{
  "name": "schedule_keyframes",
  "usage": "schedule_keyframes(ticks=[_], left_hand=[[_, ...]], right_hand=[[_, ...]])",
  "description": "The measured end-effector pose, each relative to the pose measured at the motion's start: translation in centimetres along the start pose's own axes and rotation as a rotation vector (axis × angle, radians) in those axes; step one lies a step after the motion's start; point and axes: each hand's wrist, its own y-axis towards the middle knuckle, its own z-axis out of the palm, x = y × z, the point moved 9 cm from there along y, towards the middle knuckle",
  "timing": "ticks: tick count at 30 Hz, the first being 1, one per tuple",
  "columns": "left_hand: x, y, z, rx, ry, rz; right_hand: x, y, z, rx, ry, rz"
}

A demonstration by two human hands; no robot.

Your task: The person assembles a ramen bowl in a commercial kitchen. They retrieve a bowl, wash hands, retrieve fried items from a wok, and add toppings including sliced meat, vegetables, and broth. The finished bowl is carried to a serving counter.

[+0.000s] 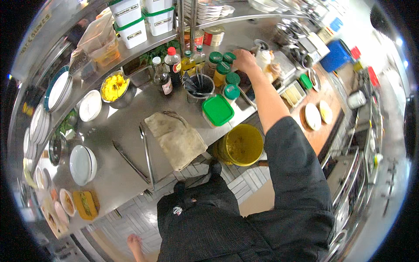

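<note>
My right hand [245, 60] reaches to the back of the steel counter, beside several spice jars with green lids. It is nearest a jar with a dark green lid [229, 57]; its fingertips are blurred and partly hidden, so I cannot tell whether they grip anything. Closer to me stand a jar of yellow spice [221, 72] and a tub with a bright green lid [218, 110]. Low on the left, my left hand [134, 241] hangs away from the counter, empty, with its fingers loosely apart. A folded cloth [175, 139] and metal tongs [147, 155] lie on the counter.
A yellow bucket [242, 146] stands below the counter edge. Bottles [162, 78], a utensil container [200, 89] and a bowl of yellow food [115, 88] line the back. White bowls [83, 165] sit left; a wooden board [309, 139] with two oval dishes is right. Shelves overhang the counter.
</note>
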Motion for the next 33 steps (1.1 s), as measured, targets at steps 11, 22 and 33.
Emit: schedule_keyframes(ticks=[11,22,33], left_hand=[[24.4,-39.4,12.7,0.227,-0.89,-0.828],[-8.7,-30.3,25.9,0.018,0.119,0.586],[-16.4,-27.8,4.9,-0.014,-0.262,0.936]], right_hand=[[-7.5,10.9,10.9,0.427,-0.167,-0.285],[15.0,-13.4,-20.9,0.204,0.237,-0.878],[53.5,-57.9,-9.4,0.855,0.858,-1.313]])
